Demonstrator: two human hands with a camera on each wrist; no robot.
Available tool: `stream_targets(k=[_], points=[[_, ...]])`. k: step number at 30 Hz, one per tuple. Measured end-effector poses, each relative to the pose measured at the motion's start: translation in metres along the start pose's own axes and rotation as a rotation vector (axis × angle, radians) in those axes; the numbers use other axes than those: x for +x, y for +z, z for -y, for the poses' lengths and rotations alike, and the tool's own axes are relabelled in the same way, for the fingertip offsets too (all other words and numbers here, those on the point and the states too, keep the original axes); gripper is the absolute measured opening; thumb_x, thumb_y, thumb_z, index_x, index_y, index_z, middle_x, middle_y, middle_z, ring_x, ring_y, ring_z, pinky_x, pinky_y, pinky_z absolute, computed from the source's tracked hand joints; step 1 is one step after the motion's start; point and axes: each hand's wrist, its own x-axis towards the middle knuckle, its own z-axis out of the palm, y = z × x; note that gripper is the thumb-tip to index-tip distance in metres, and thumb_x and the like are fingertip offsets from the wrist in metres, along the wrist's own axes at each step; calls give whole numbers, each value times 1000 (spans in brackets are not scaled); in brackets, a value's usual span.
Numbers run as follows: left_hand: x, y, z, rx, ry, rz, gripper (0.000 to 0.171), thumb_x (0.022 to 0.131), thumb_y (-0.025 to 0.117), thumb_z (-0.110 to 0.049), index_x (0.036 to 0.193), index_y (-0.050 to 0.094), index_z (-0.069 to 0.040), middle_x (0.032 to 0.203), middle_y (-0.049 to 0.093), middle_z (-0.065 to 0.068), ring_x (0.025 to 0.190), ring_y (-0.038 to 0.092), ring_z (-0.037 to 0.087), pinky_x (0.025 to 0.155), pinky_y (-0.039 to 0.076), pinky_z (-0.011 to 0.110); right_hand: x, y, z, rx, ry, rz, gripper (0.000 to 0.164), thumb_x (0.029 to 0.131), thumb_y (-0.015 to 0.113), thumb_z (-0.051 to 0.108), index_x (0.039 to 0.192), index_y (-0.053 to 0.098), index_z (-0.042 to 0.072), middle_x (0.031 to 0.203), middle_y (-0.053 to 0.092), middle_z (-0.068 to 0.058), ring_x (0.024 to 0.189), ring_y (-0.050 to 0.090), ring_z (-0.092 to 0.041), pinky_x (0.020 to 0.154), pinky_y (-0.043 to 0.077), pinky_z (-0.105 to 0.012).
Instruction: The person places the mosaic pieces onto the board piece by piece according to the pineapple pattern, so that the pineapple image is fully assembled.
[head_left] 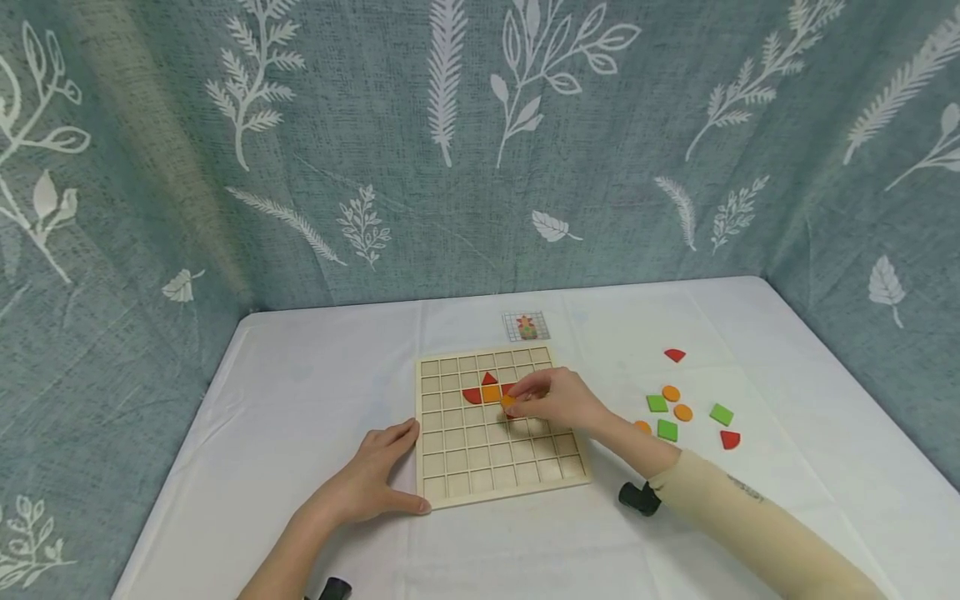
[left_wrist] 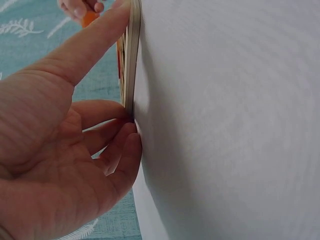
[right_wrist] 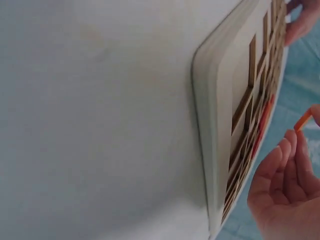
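A wooden grid board (head_left: 457, 461) lies on the white table. My left hand (head_left: 371, 475) steadies its near left corner, thumb along the front edge and fingers against the left side. Over the board, my right hand (head_left: 558, 400) pinches a thin orange disc (head_left: 508, 402) between thumb and fingertips; the right wrist view shows this orange disc (right_wrist: 303, 120) tilted above the grid. Set in the cells are a red triangle (head_left: 489, 378), a red quarter-circle (head_left: 472, 396) and an orange square (head_left: 491, 393). Further red pieces beside them are partly hidden by the right hand.
Behind the board lies a pattern card (head_left: 527, 326). Right of it are loose orange discs (head_left: 671, 392), green squares (head_left: 667, 430) and red quarter-circles (head_left: 730, 439). A black cylinder (head_left: 639, 498) is beneath the right forearm. A patterned curtain (head_left: 480, 225) surrounds the table.
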Motion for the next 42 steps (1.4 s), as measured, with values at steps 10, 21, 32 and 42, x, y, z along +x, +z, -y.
stream_targets(k=[10, 21, 32, 42], points=[[-1, 1, 3, 0, 16, -3, 108, 67, 89, -38, 148, 33, 5, 156, 28, 17, 136, 28, 35, 108, 29, 57, 11, 19, 9, -318, -261, 27, 14, 81, 81, 19, 89, 73, 11, 76, 64, 9, 68, 53, -7, 62, 46, -22], [-1, 1, 1, -8, 5, -3, 108, 67, 89, -37, 149, 33, 4, 156, 28, 17, 135, 29, 35, 108, 29, 56, 14, 24, 10, -319, -289, 32, 18, 81, 80, 14, 96, 73, 9, 78, 63, 8, 69, 54, -7, 64, 47, -22], [-2, -1, 1, 2, 0, -3, 107, 67, 89, -37, 148, 34, 5, 156, 28, 17, 136, 28, 35, 107, 30, 56, 11, 19, 5, -279, -337, 38, 15, 87, 75, 14, 101, 73, 10, 90, 66, 5, 74, 55, -9, 65, 48, -22], [0, 0, 1, -11, 1, 0, 108, 67, 89, -38, 149, 33, 4, 156, 28, 16, 137, 27, 34, 108, 29, 56, 7, 18, 6, -332, -372, 31, 16, 87, 75, 15, 103, 74, 10, 96, 66, 1, 78, 57, -11, 68, 48, -22]])
